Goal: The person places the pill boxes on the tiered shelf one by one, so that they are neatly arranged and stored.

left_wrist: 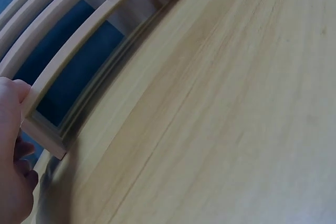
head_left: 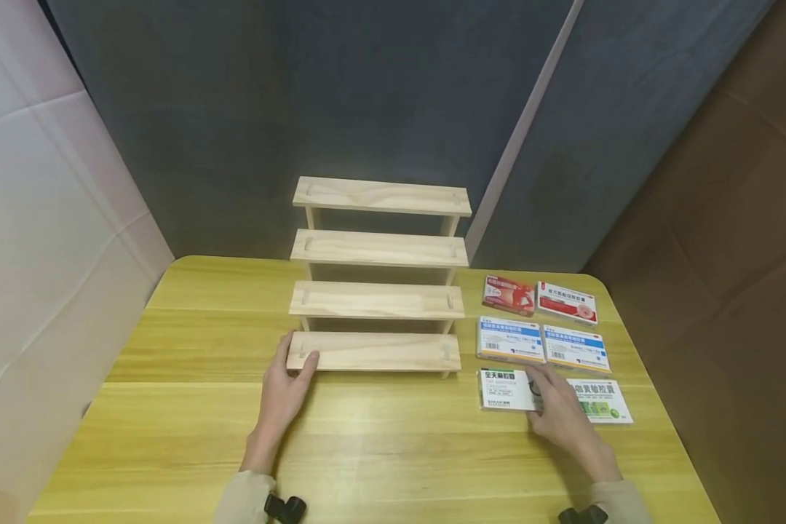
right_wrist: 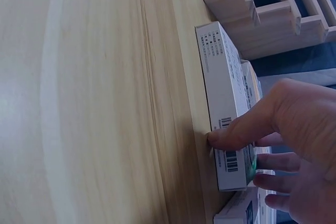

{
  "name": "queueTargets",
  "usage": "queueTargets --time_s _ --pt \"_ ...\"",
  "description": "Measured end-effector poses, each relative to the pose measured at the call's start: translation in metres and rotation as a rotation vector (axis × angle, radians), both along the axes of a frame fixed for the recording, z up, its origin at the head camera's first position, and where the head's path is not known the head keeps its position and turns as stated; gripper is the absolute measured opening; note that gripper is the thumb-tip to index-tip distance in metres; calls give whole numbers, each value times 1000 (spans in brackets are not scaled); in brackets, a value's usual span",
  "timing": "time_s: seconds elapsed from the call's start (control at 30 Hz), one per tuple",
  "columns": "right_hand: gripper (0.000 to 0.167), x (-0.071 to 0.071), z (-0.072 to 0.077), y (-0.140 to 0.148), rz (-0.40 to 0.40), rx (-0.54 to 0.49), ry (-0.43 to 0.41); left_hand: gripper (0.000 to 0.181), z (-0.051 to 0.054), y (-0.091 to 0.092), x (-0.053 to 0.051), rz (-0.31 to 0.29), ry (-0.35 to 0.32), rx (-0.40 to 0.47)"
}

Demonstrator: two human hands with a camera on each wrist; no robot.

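Note:
A four-tier wooden stand (head_left: 376,300) stands at the table's middle back. My left hand (head_left: 284,389) grips the left end of its lowest tier, thumb on top; the left wrist view shows that hand (left_wrist: 14,156) at the stand's corner (left_wrist: 47,139). My right hand (head_left: 565,416) holds the right end of a white and green box (head_left: 503,389) lying flat in the front row. In the right wrist view the thumb of the hand (right_wrist: 283,145) presses the box's long side (right_wrist: 218,77), with the fingers over the far side.
Beside the held box lies another green and white box (head_left: 605,402). Behind are two blue and white boxes (head_left: 509,339) (head_left: 576,349), then a red box (head_left: 509,295) and a red and white box (head_left: 566,302). A dark curtain (head_left: 380,87) hangs behind the wooden table (head_left: 393,451).

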State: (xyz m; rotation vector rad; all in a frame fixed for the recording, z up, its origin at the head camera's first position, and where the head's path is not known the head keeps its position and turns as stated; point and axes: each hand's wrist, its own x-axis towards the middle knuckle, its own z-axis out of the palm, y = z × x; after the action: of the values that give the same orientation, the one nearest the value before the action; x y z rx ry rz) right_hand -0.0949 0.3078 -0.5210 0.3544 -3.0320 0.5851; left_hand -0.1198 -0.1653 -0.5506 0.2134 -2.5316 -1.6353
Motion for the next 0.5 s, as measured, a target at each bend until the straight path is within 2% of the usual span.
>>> queueTargets --time_s 0.17,0.3,0.5 --pt "86 -1 0 5 7 -22 -7 75 -2 1 0 19 11 32" --pt "87 -1 -2 9 -5 -28 -48 76 -4 1 1 20 6 57" --pt "86 -2 -3 16 -16 -28 -78 75 -6 1 0 23 12 55"
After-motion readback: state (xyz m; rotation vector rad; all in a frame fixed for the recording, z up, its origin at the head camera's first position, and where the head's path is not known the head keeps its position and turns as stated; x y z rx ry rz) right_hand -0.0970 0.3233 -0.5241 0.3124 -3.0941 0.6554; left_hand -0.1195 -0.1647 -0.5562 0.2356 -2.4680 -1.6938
